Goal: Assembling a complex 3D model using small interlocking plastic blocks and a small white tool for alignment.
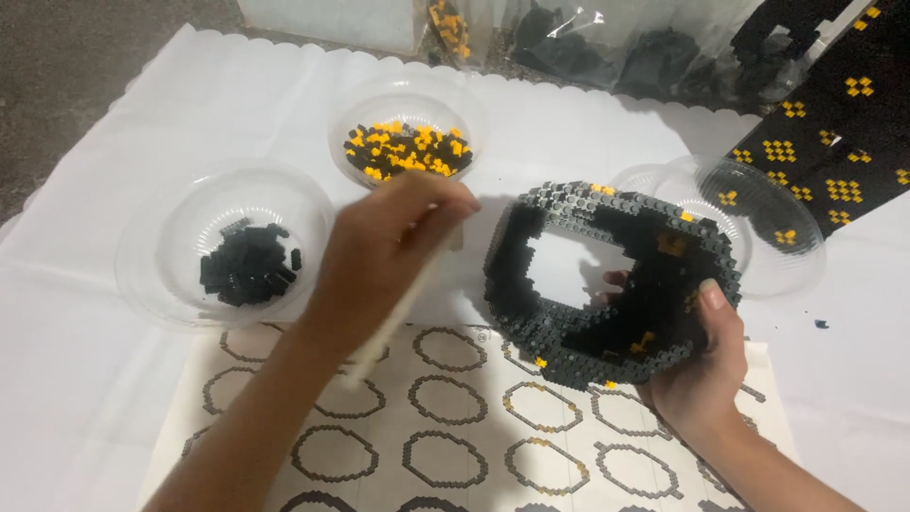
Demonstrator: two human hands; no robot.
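Observation:
My right hand (709,372) grips the lower right side of a black hollow ring model (536,322) built from small bricks with a few yellow ones, and holds it tilted above the table. My left hand (384,248) is closed around a thin pale stick-like tool (398,313) that blurs as it slants down toward me. That hand hovers just left of the model and just in front of a clear bowl (349,112) of small yellow and black bricks (408,150).
Left of it, a clear bowl (156,223) holds small black bricks (248,263). Stacked clear bowls (773,204) stand behind the model. A printed sheet of ring diagrams (445,417) lies in front. A black panel with yellow diamonds (834,133) and plastic bags (607,43) sit at the back.

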